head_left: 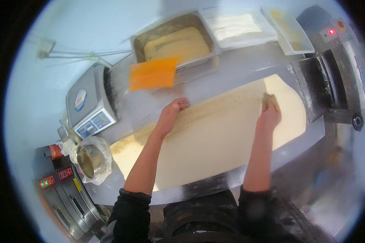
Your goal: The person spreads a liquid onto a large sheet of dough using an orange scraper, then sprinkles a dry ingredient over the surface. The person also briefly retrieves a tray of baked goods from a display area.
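A long, pale sheet of rolled dough lies slanted across the worktable, with a brownish smear of powder or paste along its far side. At the dough's far edge is my left hand, its fingers curled together; anything inside them is hidden. My right hand is over the right part of the sheet, fingers bunched and pointing away from me. Brownish matter coats those fingertips, and I cannot make out what they hold. Beyond my left hand an orange rectangular sheet or scraper hangs at the front of a metal tub.
The metal tub holds dough. White trays stand at the back. A grey digital scale and a metal bowl in plastic are left. A roller machine adjoins the right end; an oven-like unit is lower left.
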A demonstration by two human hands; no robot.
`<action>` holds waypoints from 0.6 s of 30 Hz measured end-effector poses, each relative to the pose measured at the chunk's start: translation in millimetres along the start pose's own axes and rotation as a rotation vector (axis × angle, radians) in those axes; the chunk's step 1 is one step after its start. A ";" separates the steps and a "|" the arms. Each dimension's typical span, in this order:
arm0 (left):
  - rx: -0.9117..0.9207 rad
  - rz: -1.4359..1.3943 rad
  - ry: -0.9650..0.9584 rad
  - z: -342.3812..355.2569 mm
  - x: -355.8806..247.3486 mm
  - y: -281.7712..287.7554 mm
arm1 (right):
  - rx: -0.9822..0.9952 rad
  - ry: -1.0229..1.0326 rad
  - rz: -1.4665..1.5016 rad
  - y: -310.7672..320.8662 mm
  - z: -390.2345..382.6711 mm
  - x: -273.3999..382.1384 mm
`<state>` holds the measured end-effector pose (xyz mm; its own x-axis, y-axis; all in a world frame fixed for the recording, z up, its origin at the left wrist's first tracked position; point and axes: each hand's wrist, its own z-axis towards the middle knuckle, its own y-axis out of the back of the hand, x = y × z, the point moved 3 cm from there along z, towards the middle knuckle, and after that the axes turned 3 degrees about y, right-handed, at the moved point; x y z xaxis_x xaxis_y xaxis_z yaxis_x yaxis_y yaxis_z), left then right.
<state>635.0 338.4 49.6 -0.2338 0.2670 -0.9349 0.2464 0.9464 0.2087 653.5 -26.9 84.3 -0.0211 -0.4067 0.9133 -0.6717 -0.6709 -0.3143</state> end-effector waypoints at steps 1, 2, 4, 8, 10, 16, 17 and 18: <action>0.017 -0.024 0.004 10.8 -6.6 -14.1 | -0.126 0.124 0.123 7.9 15.1 9.3; 0.029 -0.044 0.003 23.4 -14.1 -25.8 | -0.140 0.078 0.050 13.2 28.7 15.4; 0.067 -0.175 0.083 49.3 -26.2 -52.0 | -0.110 0.040 -0.079 21.5 54.6 28.3; 0.136 -0.191 0.163 103.9 -49.2 -109.9 | -0.185 0.246 0.047 36.4 100.4 46.6; 0.156 -0.209 0.106 124.0 -62.3 -136.7 | 0.072 -0.029 -0.228 34.4 122.2 34.9; 0.225 -0.070 0.048 179.3 -92.1 -203.9 | 0.012 -0.031 -0.545 63.2 190.7 48.2; 0.232 -0.068 0.034 185.0 -94.7 -212.4 | -0.010 0.055 -0.571 65.3 195.1 53.0; 0.241 -0.058 0.017 189.6 -96.9 -218.3 | -0.059 0.143 -0.589 67.3 196.0 57.8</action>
<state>782.2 71.5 40.2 -0.2691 0.2180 -0.9381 0.4485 0.8904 0.0782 752.3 -217.0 65.1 0.2698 0.1129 0.9563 -0.6407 -0.7203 0.2658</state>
